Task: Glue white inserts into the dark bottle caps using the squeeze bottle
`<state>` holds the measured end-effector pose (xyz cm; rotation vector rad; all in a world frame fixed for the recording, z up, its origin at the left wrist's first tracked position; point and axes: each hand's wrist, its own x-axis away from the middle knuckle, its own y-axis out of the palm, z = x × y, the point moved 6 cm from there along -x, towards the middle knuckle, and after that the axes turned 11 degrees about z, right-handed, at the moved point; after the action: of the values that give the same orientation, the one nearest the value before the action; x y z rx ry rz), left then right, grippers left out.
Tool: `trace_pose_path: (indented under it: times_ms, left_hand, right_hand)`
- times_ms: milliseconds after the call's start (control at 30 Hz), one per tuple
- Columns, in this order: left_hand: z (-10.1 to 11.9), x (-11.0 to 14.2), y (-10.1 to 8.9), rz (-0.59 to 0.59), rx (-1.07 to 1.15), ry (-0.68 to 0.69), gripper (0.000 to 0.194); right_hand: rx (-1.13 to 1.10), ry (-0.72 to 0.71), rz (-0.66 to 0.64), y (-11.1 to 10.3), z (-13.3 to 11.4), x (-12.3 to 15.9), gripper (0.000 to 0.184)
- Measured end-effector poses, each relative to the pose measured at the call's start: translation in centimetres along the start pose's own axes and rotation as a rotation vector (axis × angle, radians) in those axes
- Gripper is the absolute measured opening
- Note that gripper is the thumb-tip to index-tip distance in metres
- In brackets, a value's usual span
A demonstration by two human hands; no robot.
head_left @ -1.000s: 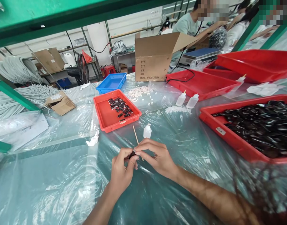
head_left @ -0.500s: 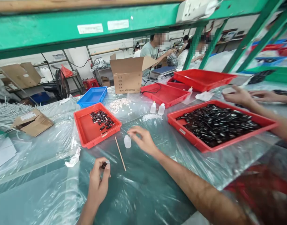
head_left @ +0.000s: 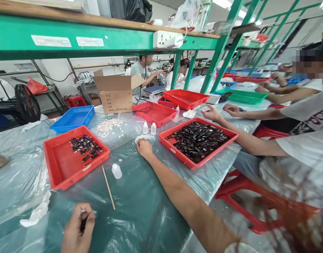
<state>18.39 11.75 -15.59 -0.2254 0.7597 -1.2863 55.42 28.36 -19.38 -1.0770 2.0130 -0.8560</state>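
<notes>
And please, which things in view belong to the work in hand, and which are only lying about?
Likely in the work:
dark piece in the left hand
white bits by the right hand
left red tray of dark pieces
right red tray of dark pieces
perhaps wooden stick, nearest bottle

Likely just lying about:
blue tray
cardboard box
crumpled white tissue

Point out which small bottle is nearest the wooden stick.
The bottle just right of the wooden stick, on its own; the other bottles are farther back, beyond the right hand.

Cardboard box, black fan, socket strip on green beam
</notes>
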Motion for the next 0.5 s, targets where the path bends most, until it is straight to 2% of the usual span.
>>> trace_pose_path:
  times_ms: [100,200,367,500]
  left_hand:
    - [-0.7,0.2,-0.2,-0.012,0.043,-0.152,0.031]
    - [-1.0,0.3,0.1,-0.041,0.059,-0.217,0.040]
    - [-1.7,0.1,0.4,-0.048,0.043,-0.213,0.044]
    - [-1.8,-0.1,0.0,-0.020,0.013,-0.199,0.042]
  right_hand:
    - [0.035,0.004,-0.010,0.4,0.2,-0.4,0.035]
    - [0.021,0.015,0.000,0.5,0.0,-0.3,0.029]
    - [-0.098,0.009,0.032,-0.6,-0.4,0.6,0.018]
    - [-0.277,-0.051,0.042,-2.9,-1.0,2.3,0.015]
